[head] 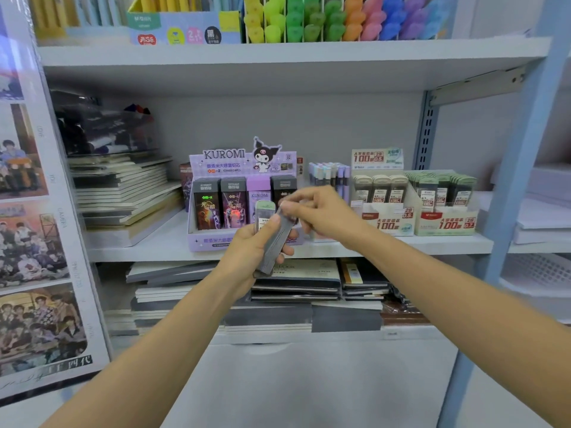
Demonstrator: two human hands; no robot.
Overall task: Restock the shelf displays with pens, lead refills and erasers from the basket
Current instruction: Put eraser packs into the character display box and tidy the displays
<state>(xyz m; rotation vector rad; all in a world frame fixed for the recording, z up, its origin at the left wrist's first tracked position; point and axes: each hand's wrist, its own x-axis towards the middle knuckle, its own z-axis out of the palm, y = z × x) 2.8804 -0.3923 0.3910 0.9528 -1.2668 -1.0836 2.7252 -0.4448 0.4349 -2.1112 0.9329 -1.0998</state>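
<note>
Lead refill cases (272,242) were gripped as 1 stack by the curled left hand (247,251), before the front edge of the middle shelf (160,242), long axis tilted up and right. Its upper end was pinched by the right hand (324,214), the nearer to the green-capped display (445,208) at the right end.

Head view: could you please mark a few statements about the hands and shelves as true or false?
The left hand holds a stack of refill cases. True.
The right hand hangs idle. False: it pinches the stack's top end.
The Kuromi box stands behind the hands. True.
The coloured pens sit on the bottom shelf. False: they stand on the top shelf.
</note>
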